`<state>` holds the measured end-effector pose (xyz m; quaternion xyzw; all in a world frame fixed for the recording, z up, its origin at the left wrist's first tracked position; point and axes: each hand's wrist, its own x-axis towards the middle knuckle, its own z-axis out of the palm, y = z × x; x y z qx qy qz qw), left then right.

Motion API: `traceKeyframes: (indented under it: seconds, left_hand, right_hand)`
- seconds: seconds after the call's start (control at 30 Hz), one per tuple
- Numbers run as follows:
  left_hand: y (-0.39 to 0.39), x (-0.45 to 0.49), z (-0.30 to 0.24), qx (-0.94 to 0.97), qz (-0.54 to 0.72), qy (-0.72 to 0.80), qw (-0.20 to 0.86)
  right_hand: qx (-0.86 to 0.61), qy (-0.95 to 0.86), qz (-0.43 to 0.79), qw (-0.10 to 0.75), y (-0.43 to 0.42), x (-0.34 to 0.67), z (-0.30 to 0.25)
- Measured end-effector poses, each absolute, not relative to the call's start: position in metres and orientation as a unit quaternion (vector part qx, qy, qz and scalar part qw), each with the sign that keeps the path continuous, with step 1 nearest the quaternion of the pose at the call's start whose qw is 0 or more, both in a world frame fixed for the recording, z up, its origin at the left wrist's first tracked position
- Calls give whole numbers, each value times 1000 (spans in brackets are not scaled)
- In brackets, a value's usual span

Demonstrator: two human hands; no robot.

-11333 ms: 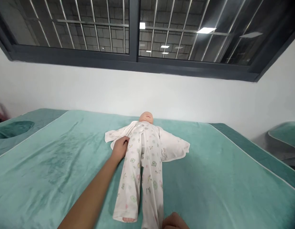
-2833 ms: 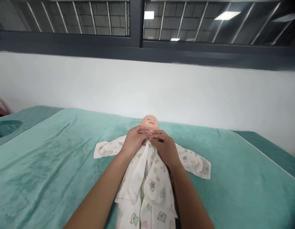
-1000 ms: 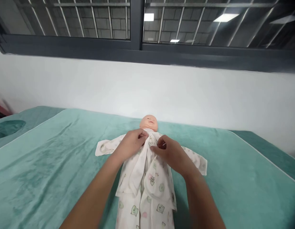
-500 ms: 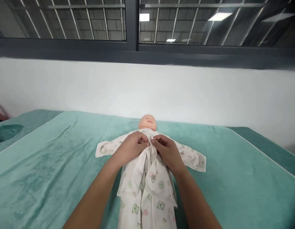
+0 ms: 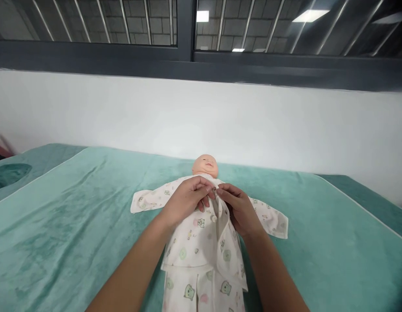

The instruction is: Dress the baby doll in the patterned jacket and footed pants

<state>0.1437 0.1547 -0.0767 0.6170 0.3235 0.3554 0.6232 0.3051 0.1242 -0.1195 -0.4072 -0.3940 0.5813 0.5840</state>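
White shirt (image 5: 191, 242) opens along twelve-to-six o'clock — left hand (image 5: 190, 198) at nine, right hand (image 5: 240, 208) at three, equally near, both nearly closed, pinching its front.

The left forearm (image 5: 138, 264) is slanting far and rightward, the right forearm (image 5: 269, 268) far and leftward. The left hand (image 5: 189, 198) and right hand (image 5: 240, 209) are facing each other, thumbs pinching against curled fingers (image 5: 229, 187), fingertips nearly meeting.
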Motion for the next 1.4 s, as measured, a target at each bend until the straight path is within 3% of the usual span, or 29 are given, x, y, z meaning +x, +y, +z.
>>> traceKeyframes:
  seconds: [0.13, 0.47, 0.67, 0.83, 1.4]
  left_hand:
    - [154, 142, -76, 630, 353, 347, 598]
    - [155, 144, -80, 755, 332, 415, 383]
    - [154, 142, -78, 652, 344, 400, 545]
    - [154, 146, -79, 610, 364, 387, 588]
    - [153, 149, -85, 652, 359, 397, 536]
  right_hand:
    - [-420, -398, 582, 571, 124, 308, -121]
    - [-439, -374, 583, 572, 124, 311, -123]
    - [-446, -392, 576, 561, 123, 311, -125]
    - [-446, -420, 557, 561, 124, 312, -127]
    - [-510, -539, 456, 492, 116, 304, -111]
